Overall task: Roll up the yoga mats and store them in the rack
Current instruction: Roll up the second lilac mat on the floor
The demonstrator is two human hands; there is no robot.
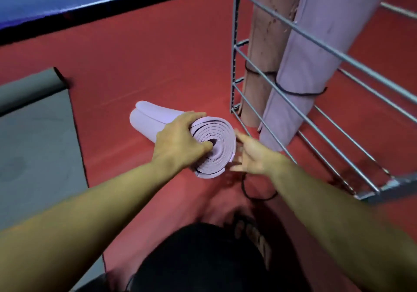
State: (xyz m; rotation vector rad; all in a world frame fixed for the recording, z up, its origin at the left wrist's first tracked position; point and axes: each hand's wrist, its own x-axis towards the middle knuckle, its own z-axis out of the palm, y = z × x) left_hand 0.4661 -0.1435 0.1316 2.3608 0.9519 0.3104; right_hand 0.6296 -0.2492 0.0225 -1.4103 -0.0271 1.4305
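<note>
A rolled lilac yoga mat (216,142) lies on the red floor with its spiral end facing me. My left hand (178,140) grips that near end, thumb at the roll's centre hole and fingers curled over the top. My right hand (250,154) is beside the roll's right edge with fingers spread and straight; it is blurred. A black elastic cord (255,194) lies on the floor just under my right wrist. The grey metal rack (316,120) stands to the right, holding a pink-brown rolled mat (266,50) and a lilac rolled mat (316,65), each bound with a black cord.
A grey mat (38,133) lies partly unrolled on the floor at the left. A blue mat with a black border (79,4) runs along the far side. My dark-clothed legs (198,260) fill the bottom centre. Red floor (146,65) lies between the mats and the rack.
</note>
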